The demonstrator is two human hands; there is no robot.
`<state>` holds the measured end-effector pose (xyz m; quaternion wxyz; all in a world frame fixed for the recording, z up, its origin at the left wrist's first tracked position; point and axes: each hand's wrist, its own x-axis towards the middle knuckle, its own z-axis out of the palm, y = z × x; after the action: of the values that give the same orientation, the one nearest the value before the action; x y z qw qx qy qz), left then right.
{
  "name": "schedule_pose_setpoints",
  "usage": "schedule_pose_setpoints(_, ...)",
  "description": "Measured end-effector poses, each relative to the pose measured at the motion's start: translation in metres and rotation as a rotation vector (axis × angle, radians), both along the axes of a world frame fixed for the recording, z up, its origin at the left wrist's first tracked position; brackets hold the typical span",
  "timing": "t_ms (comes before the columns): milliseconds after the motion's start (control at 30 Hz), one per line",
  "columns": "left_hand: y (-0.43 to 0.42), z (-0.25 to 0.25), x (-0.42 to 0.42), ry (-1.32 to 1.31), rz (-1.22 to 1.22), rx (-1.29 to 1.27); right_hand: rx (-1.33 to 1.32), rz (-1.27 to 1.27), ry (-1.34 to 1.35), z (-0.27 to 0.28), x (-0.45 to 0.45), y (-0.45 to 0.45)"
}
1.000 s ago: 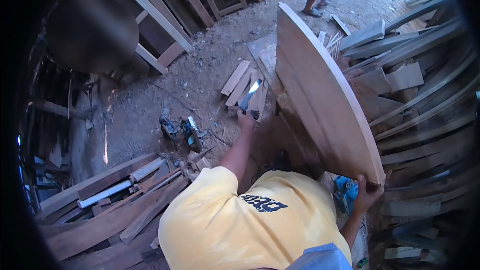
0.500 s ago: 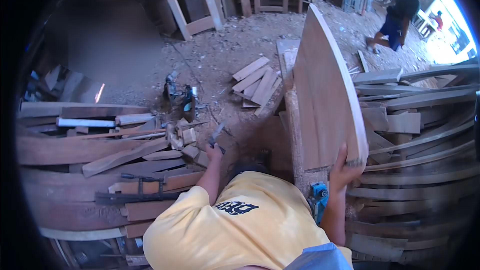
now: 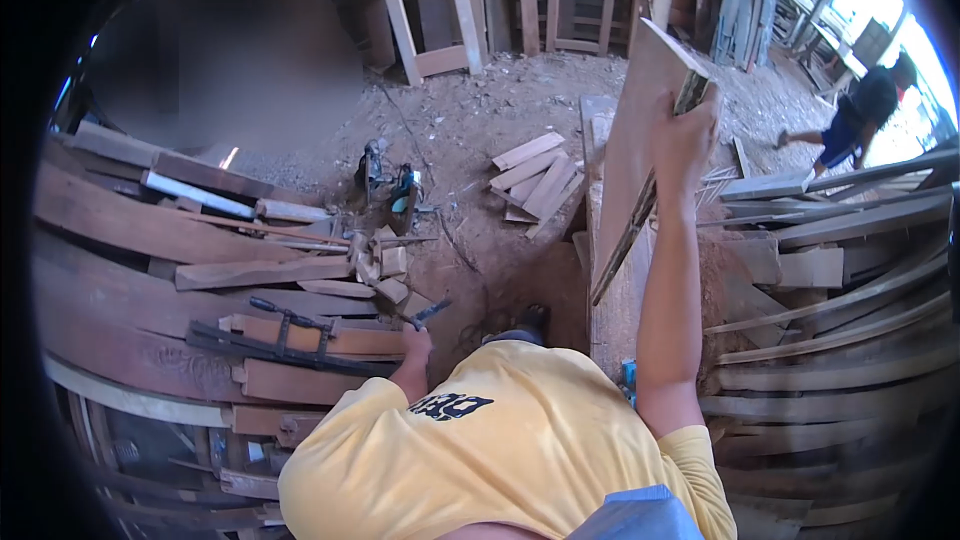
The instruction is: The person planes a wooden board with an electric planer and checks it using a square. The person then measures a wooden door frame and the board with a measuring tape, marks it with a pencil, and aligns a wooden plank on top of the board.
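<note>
My right hand (image 3: 686, 145) is closed around the dark, rough edge of a wide wooden board (image 3: 634, 140), which stands tilted on edge over a narrow wooden bench (image 3: 622, 325). Low on the left, my left hand (image 3: 417, 343) grips a small hand tool (image 3: 432, 311) with a slim, dark bluish end; its exact kind is unclear. A blue power tool (image 3: 628, 380) beside my body is mostly hidden by my shirt and right arm.
Stacked planks (image 3: 110, 280) and a black clamp-like frame (image 3: 290, 335) lie left, curved timbers (image 3: 830, 350) right. Short boards (image 3: 540, 180) and power tools (image 3: 400, 190) rest on the dirt floor. A person (image 3: 862, 110) is at the far right.
The board has turned and been raised; my right hand moved from its near lower corner up and forward along its edge. My left hand drew lower with its tool. The other person moved right.
</note>
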<state>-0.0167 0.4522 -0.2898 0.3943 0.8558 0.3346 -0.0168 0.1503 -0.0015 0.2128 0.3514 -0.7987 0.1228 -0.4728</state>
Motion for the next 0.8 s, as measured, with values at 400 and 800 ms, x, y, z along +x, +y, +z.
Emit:
schedule_pose_setpoints(400, 0.0, -0.062, -0.008, 0.083, 0.022, -0.007, -0.024, -0.045, -0.036, 0.001, 0.029, 0.001)
schedule_pose_setpoints(800, -0.014, -0.031, -0.001, 0.1, -0.021, 0.039, 0.013, -0.02, -0.005, -0.003, 0.029, 0.004)
